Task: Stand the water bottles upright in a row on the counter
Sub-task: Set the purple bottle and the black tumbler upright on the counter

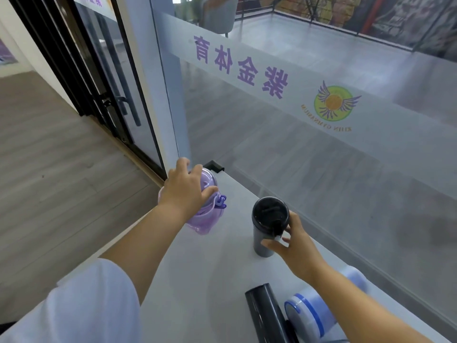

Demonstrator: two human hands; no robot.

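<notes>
A translucent purple bottle (206,216) stands near the far left end of the white counter (222,268), and my left hand (184,188) grips its lid from above. To its right a dark grey tumbler (265,229) with a black lid stands upright; my right hand (294,246) holds its side with thumb and fingers. Closer to me a black bottle (264,315) lies on its side. Beside it lies a pale blue bottle (311,310) with a blue-ringed cap, partly hidden under my right forearm.
A glass wall (321,144) with a frosted band and purple lettering runs along the counter's far edge. A black bracket (215,166) sits at the counter's far corner. Left of the counter is wood-look floor (49,169) and a black-framed glass door (106,82).
</notes>
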